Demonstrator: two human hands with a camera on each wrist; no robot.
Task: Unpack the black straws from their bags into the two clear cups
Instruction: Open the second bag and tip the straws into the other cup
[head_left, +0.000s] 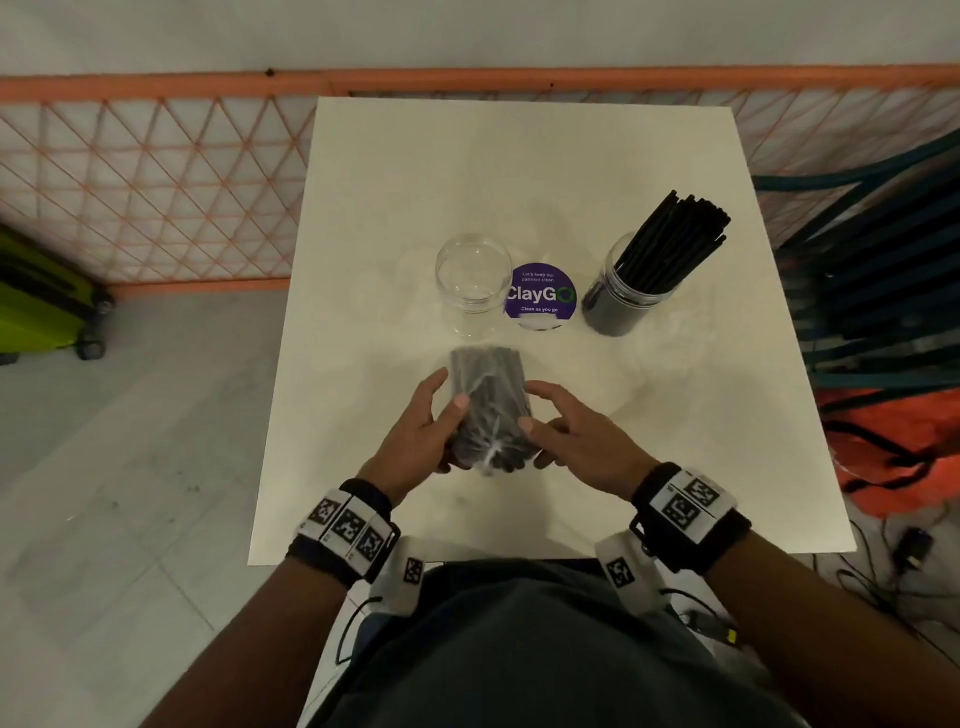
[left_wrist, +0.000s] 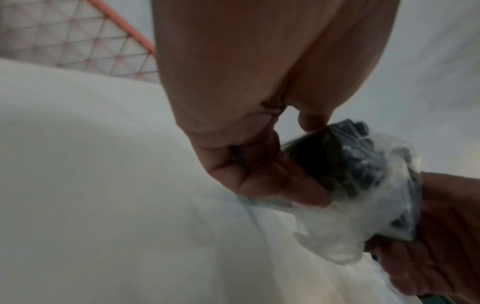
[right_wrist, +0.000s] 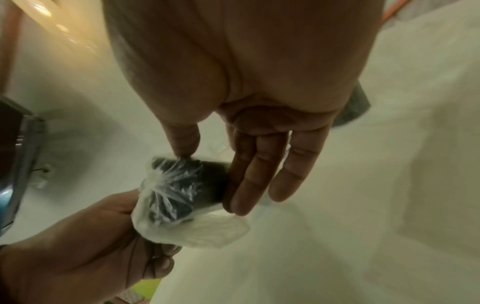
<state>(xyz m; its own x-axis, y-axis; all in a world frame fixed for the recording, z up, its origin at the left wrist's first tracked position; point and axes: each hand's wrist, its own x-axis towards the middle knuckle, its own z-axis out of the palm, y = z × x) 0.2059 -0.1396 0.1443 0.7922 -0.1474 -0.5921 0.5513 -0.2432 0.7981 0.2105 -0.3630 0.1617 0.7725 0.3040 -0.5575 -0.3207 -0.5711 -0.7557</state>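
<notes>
Two cups are set side by side on the table (head_left: 519, 171), near its middle. The left cup (head_left: 474, 285) stands upright with nothing in it; the right cup (head_left: 626, 296) is filled with a leaning bundle of straws (head_left: 670, 239). Between the two cups a round sticker (head_left: 540, 296) is laid flat on the table. In front of the left cup and the sticker, nearer the person, a bag of straws (head_left: 488, 410) is held above the table, with the left hand (head_left: 421, 431) placed on its left side and the right hand (head_left: 576, 436) on its right. Behind the table a lattice fence (head_left: 156, 182) is seen, and stacked chairs (head_left: 883, 270) are placed to its right.
</notes>
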